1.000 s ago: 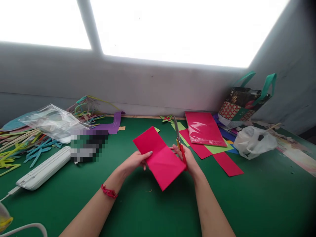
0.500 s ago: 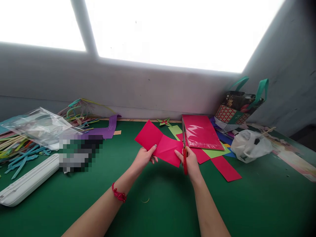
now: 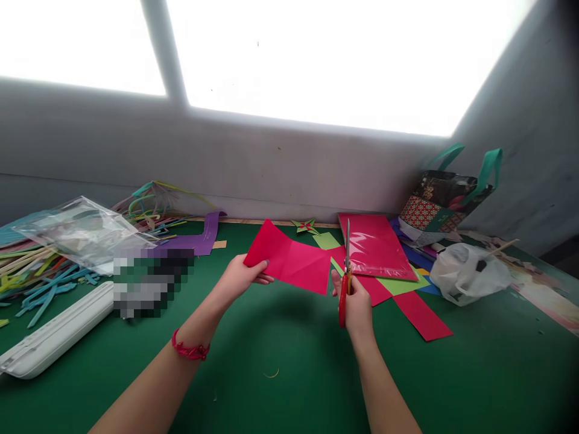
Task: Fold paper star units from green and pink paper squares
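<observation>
My left hand (image 3: 244, 276) pinches the left end of a creased red sheet of paper (image 3: 301, 265), thumb on top and fingers beneath. The sheet is held above the green table, its right edge free. Just right of that edge, my right hand (image 3: 355, 301) is closed round the red handles of a pair of scissors (image 3: 346, 283). Their blades point up and away from me and look closed, apart from the paper. Behind the scissors lies a red pack of paper in a clear sleeve (image 3: 377, 247).
Loose red strips (image 3: 423, 316) and green paper (image 3: 398, 284) lie to the right, beside a white plastic bag (image 3: 470, 274) and a patterned bag (image 3: 434, 208). A folded paper star (image 3: 306, 226) sits by the wall. Leftward are a white case (image 3: 58, 331), purple paper (image 3: 194, 242) and colourful strips (image 3: 43, 295).
My right hand has let go of the paper's right end and moved slightly right with the scissors. My left hand has shifted left to the sheet's left end.
</observation>
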Motion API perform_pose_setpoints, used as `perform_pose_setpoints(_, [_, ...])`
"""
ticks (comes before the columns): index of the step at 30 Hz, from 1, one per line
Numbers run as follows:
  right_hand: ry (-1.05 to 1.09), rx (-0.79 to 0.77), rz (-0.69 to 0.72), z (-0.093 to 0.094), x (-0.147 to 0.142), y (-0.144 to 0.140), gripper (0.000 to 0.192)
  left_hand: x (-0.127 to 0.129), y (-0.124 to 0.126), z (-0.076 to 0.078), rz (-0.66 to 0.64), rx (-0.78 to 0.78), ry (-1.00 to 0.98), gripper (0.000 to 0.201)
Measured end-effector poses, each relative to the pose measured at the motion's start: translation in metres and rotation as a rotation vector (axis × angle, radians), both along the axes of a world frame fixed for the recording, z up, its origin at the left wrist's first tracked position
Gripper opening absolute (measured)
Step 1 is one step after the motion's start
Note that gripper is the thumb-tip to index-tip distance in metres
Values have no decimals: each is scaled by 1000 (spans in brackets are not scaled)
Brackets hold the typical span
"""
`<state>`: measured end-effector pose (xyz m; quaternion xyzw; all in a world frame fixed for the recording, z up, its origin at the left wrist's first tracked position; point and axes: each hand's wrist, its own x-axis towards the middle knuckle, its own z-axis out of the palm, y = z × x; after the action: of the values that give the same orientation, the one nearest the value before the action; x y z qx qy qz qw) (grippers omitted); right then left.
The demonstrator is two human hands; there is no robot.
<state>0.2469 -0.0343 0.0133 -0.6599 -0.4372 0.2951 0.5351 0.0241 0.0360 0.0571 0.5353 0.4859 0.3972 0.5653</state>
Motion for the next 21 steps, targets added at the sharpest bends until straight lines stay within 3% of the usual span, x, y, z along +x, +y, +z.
perform_pose_setpoints(2, [-140,0,-103,2,-7,-3,39,-3,2,4,129,70,-40,29])
perform_pose_setpoints(4, [-183,3,-90,3,-19,-5,40,-6,4,5,230,135,-66,29])
perform_pose_setpoints(6, [-40,-33,54,3,-36,-8,41,-9,6,5,284,188,-77,28])
perform_pose_setpoints(9, [379,-183,337,-3,-65,-14,51,-11,7,4,327,253,-92,29])
perform_pose_setpoints(11, [487,-244,447,-9,-82,-20,53,-11,7,5,365,287,-107,31])
perform_pose_setpoints(14, [336,-346,521,-17,-97,-28,50,-11,5,9,429,332,-134,34])
perform_pose_setpoints(18, [131,-319,485,-20,-100,-32,47,-9,-1,16,448,381,-158,38])
perform_pose_setpoints(21, [100,-337,445,-15,-98,-32,48,-5,-7,20,407,365,-121,34])
